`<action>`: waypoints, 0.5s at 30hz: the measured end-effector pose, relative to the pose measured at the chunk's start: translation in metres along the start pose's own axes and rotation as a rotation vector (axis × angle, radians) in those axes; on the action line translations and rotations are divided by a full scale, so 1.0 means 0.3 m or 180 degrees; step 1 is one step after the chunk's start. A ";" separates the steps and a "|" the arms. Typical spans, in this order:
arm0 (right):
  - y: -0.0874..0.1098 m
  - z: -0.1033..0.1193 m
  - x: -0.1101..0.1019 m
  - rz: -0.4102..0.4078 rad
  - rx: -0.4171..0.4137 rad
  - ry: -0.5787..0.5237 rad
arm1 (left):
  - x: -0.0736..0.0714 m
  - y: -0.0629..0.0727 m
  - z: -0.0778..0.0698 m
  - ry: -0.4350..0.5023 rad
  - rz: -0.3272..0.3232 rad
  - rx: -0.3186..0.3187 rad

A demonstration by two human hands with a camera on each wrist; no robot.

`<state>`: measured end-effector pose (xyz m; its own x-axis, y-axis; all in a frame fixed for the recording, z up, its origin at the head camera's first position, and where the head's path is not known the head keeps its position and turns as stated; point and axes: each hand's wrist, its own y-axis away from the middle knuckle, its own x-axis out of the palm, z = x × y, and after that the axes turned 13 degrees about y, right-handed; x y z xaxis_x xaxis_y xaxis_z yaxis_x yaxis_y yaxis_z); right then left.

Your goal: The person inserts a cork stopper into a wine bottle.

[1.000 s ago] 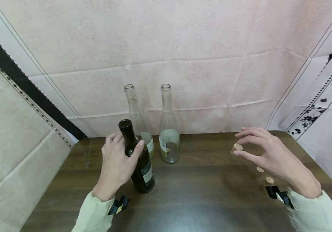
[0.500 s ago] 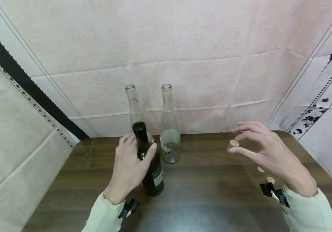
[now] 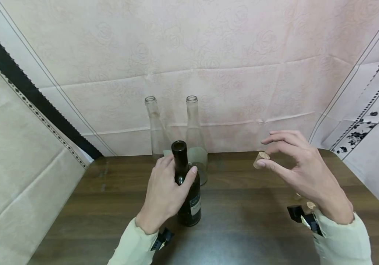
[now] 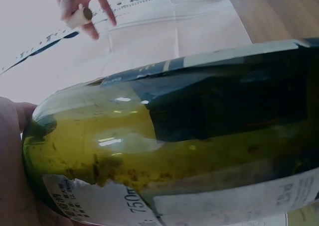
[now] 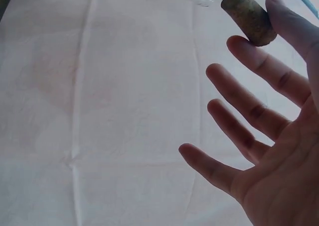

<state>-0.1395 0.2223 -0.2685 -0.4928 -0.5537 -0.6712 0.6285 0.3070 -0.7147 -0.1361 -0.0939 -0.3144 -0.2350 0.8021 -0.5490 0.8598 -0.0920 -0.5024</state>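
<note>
My left hand (image 3: 167,189) grips a dark green wine bottle (image 3: 189,206) around its shoulder, near the middle of the table. The bottle is close to upright, and its mouth is uncorked. In the left wrist view the bottle's glass (image 4: 124,116) fills the frame, with torn paper labels on its side. My right hand (image 3: 300,165) pinches a cork (image 3: 260,160) between thumb and index finger, raised over the right side of the table. The right wrist view shows the cork (image 5: 248,17) at the fingertips, the other fingers spread.
Two clear glass bottles (image 3: 158,134) stand at the table's back edge; the right one (image 3: 196,143) is partly hidden behind the dark bottle. More corks (image 3: 310,206) stand near my right wrist. A pale patterned cloth (image 3: 229,73) hangs behind the wooden table (image 3: 242,228).
My left hand has carried the dark bottle rightward, so it now overlaps the right clear bottle. My right hand has moved left and slightly up with the cork.
</note>
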 end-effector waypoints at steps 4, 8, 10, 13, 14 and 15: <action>-0.008 0.025 -0.004 -0.0108 -0.0005 -0.0053 | 0.028 0.001 -0.018 0.0037 0.0028 0.0021; -0.017 0.046 -0.007 -0.0166 -0.0013 -0.0090 | 0.055 0.002 -0.038 0.0067 0.0082 0.0025; -0.021 0.056 -0.007 -0.0207 -0.0029 -0.0110 | 0.069 0.004 -0.048 0.0095 0.0111 0.0020; -0.031 0.073 -0.005 -0.0342 -0.0110 -0.0167 | 0.087 0.004 -0.064 0.0141 0.0142 0.0025; -0.034 0.079 -0.004 -0.0379 -0.0131 -0.0188 | 0.093 0.004 -0.069 0.0154 0.0147 0.0033; -0.039 0.085 -0.003 -0.0435 -0.0172 -0.0217 | 0.098 0.003 -0.073 0.0163 0.0148 0.0048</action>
<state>-0.1311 0.1993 -0.2544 -0.5284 -0.6438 -0.5535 0.5243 0.2654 -0.8091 -0.1323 -0.0574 -0.3163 -0.1711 0.8258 -0.5375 0.8622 -0.1385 -0.4873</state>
